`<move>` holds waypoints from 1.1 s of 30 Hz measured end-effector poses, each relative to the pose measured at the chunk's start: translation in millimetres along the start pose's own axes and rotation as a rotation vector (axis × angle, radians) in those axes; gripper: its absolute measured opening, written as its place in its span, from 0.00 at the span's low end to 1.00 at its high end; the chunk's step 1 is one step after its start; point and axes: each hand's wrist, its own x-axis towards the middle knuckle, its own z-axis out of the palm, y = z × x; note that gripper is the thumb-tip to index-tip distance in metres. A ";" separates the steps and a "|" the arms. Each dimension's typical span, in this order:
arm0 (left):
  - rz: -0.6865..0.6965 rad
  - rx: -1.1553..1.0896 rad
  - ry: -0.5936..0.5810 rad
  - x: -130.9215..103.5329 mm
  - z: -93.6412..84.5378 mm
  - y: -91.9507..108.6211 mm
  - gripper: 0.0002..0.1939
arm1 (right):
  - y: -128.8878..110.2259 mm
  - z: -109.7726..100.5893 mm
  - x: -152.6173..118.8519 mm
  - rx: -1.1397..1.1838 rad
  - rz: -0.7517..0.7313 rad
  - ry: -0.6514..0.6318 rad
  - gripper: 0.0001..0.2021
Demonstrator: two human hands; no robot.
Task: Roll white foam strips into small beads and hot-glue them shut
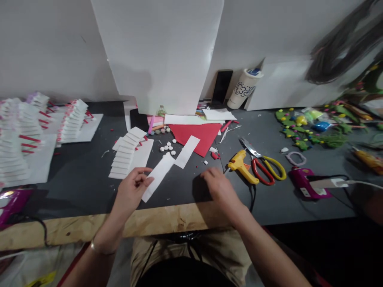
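My left hand (pixel 133 189) pinches the near end of a white paper strip (pixel 160 175) between thumb and fingers. A second white strip (pixel 188 151) lies beyond it, partly on a red sheet (pixel 199 137). My right hand (pixel 217 183) is low over the dark table, fingers curled down; the fingertips are turned away, so what they hold, if anything, is hidden. To its right lies a yellow glue gun (pixel 243 165). Near my left hand sits a small stepped white model (pixel 128 153) with red sticks. Several white round pieces (pixel 167 148) lie between it and the red sheet.
Red-and-yellow-handled scissors (pixel 263 163) lie beside the glue gun. A purple power strip (pixel 308 185) with cables is at right. Finished-looking stepped white models (pixel 20 147) crowd the left. A patterned cup (pixel 243 89) and black phone (pixel 222 87) stand at the back, near a large white board (pixel 161 52).
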 end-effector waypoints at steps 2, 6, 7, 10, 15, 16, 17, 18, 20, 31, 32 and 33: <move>-0.009 0.019 0.014 -8.5 -2.4 -4.5 0.14 | 5.7 -5.8 8.6 -0.097 0.088 0.138 0.19; 0.016 0.104 0.070 -20.4 -5.0 -9.0 0.17 | -11.0 -0.7 10.7 0.011 -0.221 0.026 0.21; 0.032 0.129 0.084 -21.5 -6.0 -10.0 0.17 | -17.0 2.7 7.7 0.034 -0.329 -0.034 0.20; 0.129 0.216 0.135 -20.4 -9.6 -12.5 0.11 | -31.9 8.8 -4.0 -0.079 -0.236 -0.002 0.20; 0.402 0.328 0.159 -7.6 -5.6 -7.4 0.08 | -55.2 9.8 -14.5 0.074 -0.451 -0.052 0.25; 0.463 0.353 0.164 -4.6 -2.5 -5.2 0.08 | -55.0 9.0 -14.4 0.102 -0.513 -0.102 0.25; 0.523 0.390 0.175 -2.1 1.2 -3.1 0.08 | -51.3 6.9 -13.8 0.083 -0.476 -0.072 0.25; 0.573 0.442 0.176 -0.2 5.5 -1.5 0.08 | -44.6 3.4 -13.0 0.023 -0.329 -0.008 0.24; 0.667 0.577 0.177 0.9 15.8 -0.3 0.08 | -27.7 -6.6 -11.9 -0.108 -0.066 0.228 0.15; 0.811 0.792 -0.162 -23.7 50.9 -18.6 0.10 | -40.8 20.1 -21.6 0.051 -0.078 0.056 0.07; 0.802 0.780 -0.188 -25.0 49.5 -21.2 0.10 | -36.7 22.0 -22.6 0.059 -0.091 0.034 0.07; 0.787 0.754 -0.212 -25.9 47.6 -23.4 0.11 | -32.3 22.6 -23.8 0.069 -0.107 0.016 0.07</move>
